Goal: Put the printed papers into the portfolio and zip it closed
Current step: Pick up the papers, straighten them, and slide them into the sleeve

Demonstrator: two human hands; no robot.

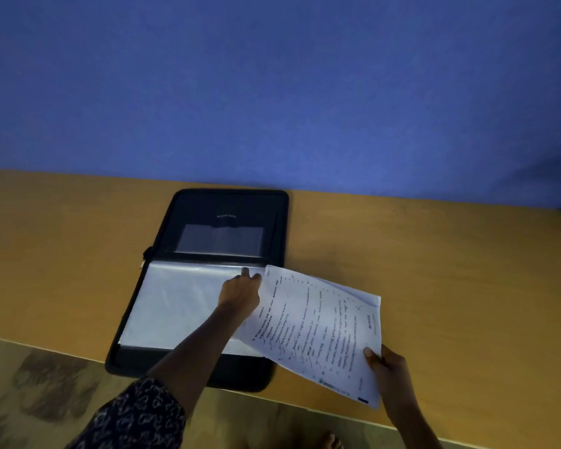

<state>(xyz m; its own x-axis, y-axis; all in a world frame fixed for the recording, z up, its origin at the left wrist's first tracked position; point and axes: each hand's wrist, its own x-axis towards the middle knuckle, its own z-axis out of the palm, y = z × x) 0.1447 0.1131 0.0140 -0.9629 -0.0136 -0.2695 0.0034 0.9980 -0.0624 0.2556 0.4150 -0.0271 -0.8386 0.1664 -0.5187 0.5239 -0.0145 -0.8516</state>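
**Papers at the portfolio's right edge, not yet inside**

Portfolio point(227, 205): black, zip-edged, lying fully open and flat on the wooden table point(434, 254), its far half close to the blue wall point(272, 92). The near half overhangs the table's front edge slightly. I note a greyish pocket panel point(221, 238) on the far half; the small lettering above it is too blurred to read. A clear plastic sleeve point(175, 306) covers the near half.

Left hand point(238, 293): reaches across the near half to the sleeve's far right corner, back of the hand up, fingertips point(245, 272) down on the sleeve's edge. From my feed I cannot tell whether they pinch the plastic or only press on it. The forearm comes out of a dark patterned sleeve point(136, 416).

Printed papers point(321, 328): a thin stack, text side up, turned at an angle. They sit to the right of the portfolio, with their left part overlapping its right edge and the far left corner just beside the left hand's fingers. None of the stack is inside the sleeve.

Right hand point(389, 367): grasps the stack at its near right corner, thumb on top and fingers hidden beneath.

Zip: undone all round.

Below the table I see a patchy floor point(45, 384) and a bare foot point(331, 442).
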